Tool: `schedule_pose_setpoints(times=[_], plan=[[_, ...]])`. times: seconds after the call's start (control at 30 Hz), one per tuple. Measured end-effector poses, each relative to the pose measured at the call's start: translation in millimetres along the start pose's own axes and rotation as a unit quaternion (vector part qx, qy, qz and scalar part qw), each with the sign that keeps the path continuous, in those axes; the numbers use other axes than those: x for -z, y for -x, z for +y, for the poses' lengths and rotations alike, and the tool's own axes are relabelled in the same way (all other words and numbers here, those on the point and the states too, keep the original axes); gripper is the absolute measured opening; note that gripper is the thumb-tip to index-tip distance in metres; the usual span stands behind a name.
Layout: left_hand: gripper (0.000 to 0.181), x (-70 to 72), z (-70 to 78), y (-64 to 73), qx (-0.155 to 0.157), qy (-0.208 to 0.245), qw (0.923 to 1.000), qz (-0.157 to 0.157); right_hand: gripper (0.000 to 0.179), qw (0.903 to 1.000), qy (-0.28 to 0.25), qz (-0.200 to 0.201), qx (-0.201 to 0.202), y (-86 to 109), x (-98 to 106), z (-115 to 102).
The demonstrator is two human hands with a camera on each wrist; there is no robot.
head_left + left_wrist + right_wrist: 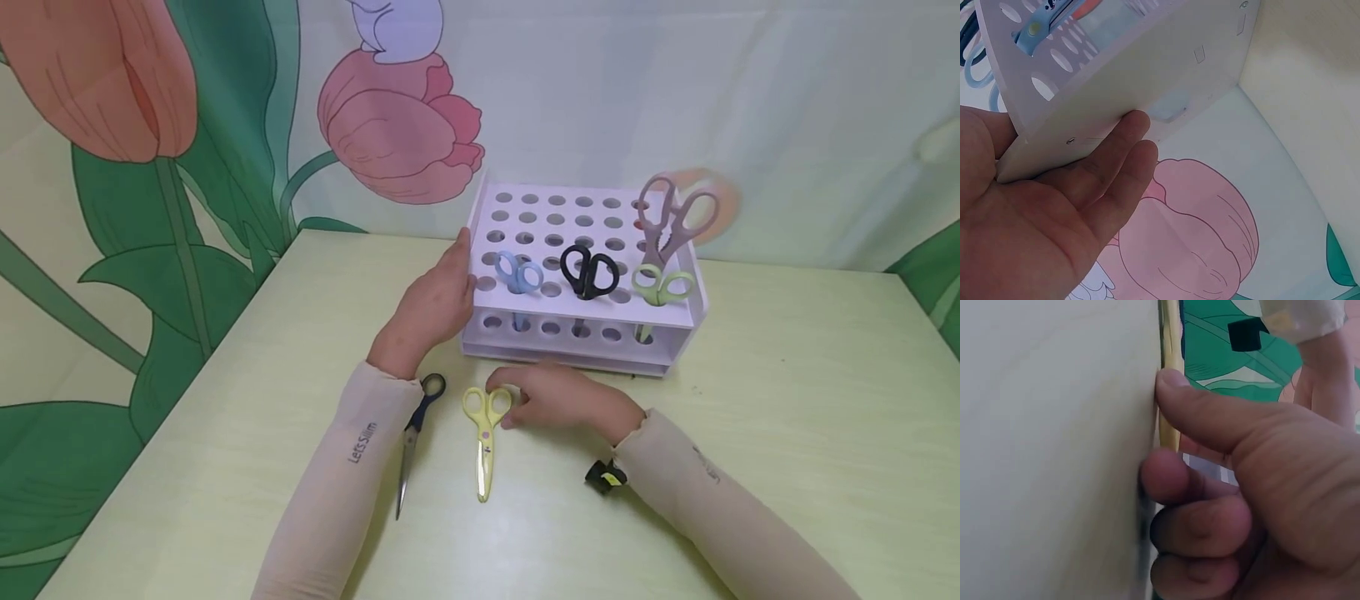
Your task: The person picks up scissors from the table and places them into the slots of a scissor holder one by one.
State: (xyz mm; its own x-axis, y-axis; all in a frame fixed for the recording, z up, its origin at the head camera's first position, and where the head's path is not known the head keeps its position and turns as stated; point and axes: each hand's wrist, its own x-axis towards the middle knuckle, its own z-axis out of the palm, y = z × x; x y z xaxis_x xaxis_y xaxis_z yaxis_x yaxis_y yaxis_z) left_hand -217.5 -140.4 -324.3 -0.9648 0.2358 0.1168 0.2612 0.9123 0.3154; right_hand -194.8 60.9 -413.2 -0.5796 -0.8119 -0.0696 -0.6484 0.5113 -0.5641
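My left hand grips the left side panel of a white rack with rows of round holes. In the left wrist view its fingers lie along the panel's outer face, while the thumb is partly hidden behind the front edge. My right hand is at the yellow scissors, which lie flat on the table with their tip toward me. Its thumb and index finger pinch the right handle loop. Just left of these lie dark-handled scissors, partly under my left wrist.
Several scissors stand in the rack: light blue ones, black ones, light green ones and larger mauve ones. A flower-printed cloth hangs behind the pale table. A small black device sits at my right wrist.
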Motion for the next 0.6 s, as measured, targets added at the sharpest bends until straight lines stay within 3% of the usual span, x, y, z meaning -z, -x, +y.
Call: schedule_pose_setpoints(times=[0.2,0.37,0.47,0.6], plan=[[0.065,-0.4,-0.9,-0.7,0.001,0.005,1.0,-0.004,0.029,0.9999,0.016,0.001,0.0,2.0,0.0,-5.8],[0.065,-0.8,-1.5,-0.6,0.002,0.005,1.0,-0.005,0.023,0.9996,0.004,-0.007,0.026,2.9,2.0,-6.4],[0.065,-1.0,-1.7,-0.5,0.003,0.008,1.0,-0.004,0.023,0.9985,-0.034,0.0,0.043,3.4,5.5,-7.7],[0.065,-1.1,-1.6,-0.9,0.0,0.011,0.9999,0.0,0.024,0.9897,-0.138,0.008,0.037,4.2,11.4,-9.4]])
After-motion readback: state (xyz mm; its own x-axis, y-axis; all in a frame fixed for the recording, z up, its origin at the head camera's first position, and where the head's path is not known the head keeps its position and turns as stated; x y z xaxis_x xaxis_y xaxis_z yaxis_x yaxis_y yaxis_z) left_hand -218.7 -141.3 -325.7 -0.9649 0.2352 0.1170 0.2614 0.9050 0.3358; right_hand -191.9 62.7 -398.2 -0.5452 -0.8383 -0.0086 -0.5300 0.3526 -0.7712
